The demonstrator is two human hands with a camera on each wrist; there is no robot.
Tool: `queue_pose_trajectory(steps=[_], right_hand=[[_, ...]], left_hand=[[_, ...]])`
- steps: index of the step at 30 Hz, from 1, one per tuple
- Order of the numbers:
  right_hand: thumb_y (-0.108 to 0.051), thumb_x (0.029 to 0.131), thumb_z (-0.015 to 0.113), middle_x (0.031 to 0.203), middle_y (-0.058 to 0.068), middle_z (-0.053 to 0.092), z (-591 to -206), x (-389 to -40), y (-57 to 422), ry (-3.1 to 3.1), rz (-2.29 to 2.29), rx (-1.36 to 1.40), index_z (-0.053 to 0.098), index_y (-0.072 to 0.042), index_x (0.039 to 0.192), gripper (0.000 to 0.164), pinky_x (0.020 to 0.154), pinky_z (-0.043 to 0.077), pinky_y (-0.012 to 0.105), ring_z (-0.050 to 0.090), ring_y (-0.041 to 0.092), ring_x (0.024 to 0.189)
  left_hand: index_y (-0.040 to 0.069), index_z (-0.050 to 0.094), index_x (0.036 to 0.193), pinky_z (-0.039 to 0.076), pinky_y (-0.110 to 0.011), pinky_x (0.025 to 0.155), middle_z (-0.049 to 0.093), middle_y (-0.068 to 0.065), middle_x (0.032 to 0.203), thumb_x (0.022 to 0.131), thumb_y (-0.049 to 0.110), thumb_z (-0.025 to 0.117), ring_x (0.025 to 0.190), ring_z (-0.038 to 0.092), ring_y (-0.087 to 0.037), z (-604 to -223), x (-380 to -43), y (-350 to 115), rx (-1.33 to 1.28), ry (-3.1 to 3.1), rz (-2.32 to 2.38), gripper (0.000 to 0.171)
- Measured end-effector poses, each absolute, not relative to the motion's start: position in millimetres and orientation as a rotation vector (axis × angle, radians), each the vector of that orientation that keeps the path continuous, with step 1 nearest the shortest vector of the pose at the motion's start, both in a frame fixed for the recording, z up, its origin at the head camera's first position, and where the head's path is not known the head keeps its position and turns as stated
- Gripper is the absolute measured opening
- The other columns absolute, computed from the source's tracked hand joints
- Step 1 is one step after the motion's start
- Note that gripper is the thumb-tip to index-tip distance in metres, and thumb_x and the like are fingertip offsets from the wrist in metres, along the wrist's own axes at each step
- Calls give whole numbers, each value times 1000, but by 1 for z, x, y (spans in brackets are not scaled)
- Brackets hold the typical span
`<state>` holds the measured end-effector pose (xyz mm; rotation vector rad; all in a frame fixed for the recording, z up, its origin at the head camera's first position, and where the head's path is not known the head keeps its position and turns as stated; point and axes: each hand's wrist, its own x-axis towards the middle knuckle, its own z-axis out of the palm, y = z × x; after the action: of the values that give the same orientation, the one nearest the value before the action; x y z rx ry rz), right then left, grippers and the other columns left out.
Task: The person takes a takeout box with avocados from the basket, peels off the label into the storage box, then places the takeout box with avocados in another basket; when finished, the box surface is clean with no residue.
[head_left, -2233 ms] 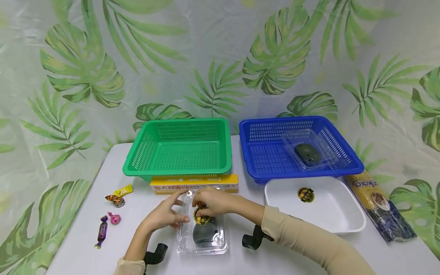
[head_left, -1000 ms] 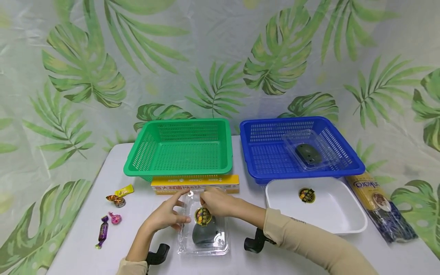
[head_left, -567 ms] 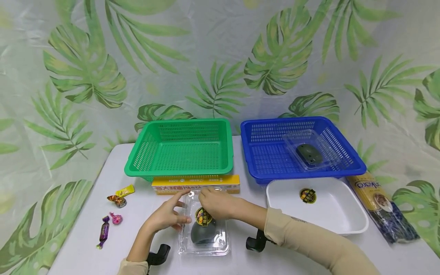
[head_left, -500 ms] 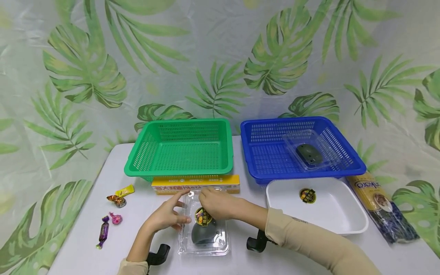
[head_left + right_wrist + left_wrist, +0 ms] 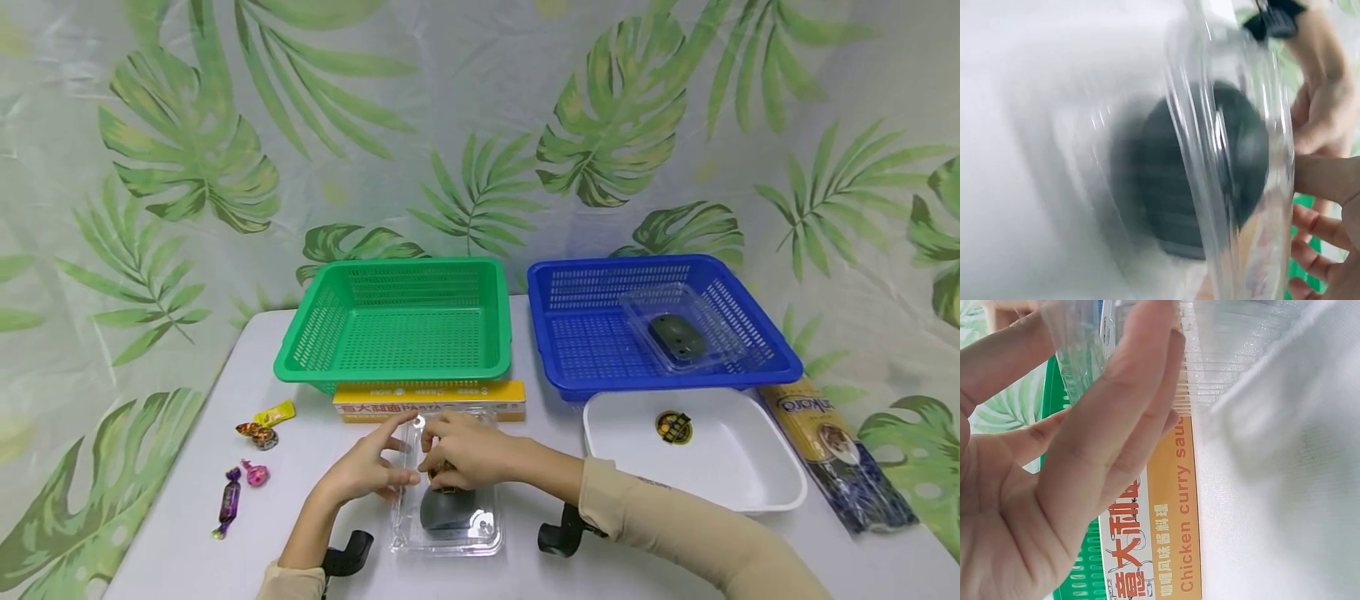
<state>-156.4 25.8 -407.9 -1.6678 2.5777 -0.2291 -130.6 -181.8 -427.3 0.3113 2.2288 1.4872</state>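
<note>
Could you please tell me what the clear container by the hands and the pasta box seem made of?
Clear container: thin, glossy plastic, it seems, from its see-through walls and bright highlights.
Pasta box: probably printed cardboard, smooth and fairly matte, from its flat faces and straight edges; any coating is unclear.

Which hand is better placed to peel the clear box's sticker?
Probably the right hand: it partly covers the sticker; the left hand is at the left side of the clear box.

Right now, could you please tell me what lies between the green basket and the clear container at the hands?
In the head view, the pasta box lies between the green basket and the clear container.
</note>
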Motion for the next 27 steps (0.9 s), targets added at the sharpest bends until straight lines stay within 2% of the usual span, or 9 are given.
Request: queue_pose_trajectory(steps=[5, 11, 15, 20, 27], right_hand=[[-47, 84, 66, 104, -5, 57, -409, -140, 30, 2596, -155, -1726, 73, -23, 106, 33, 75, 40, 21, 46, 10, 94], [-25, 90, 64, 98, -3, 62, -416, -129, 32, 2630, -201, -1795, 72, -18, 104, 18, 82, 48, 16, 58, 7, 89], [-24, 90, 63, 92, -4, 61, -419, -128, 30, 2673, -225, -1795, 71, -17, 96, 12, 75, 48, 15, 56, 6, 81], [-31, 88, 66, 77, -5, 54, -419, -133, 24, 2718, -368, -1607, 65, -14, 85, 17, 55, 39, 11, 46, 1, 64], [-19, 83, 70, 65, -7, 50, -422, -138, 16, 2788, -539, -1356, 62, -13, 73, 14, 48, 33, 10, 42, 1, 57]], left_hand=[[8, 21, 149, 57, -41, 52, 41, -41, 125, 77, -1, 74, 73, 66, -28, -426, -130, -181, 303, 2240, 1486, 89], [9, 22, 148, 57, -40, 51, 39, -41, 126, 77, -1, 74, 71, 66, -26, -426, -130, -181, 294, 2253, 1476, 89], [9, 23, 148, 57, -39, 51, 40, -41, 126, 77, 1, 75, 71, 66, -25, -427, -130, -182, 293, 2262, 1467, 89], [9, 24, 148, 57, -38, 51, 41, -40, 125, 77, 0, 75, 71, 65, -24, -427, -130, -182, 293, 2267, 1470, 88], [8, 24, 148, 56, -39, 51, 42, -40, 124, 76, 0, 75, 72, 65, -25, -427, -130, -181, 305, 2254, 1481, 88]])
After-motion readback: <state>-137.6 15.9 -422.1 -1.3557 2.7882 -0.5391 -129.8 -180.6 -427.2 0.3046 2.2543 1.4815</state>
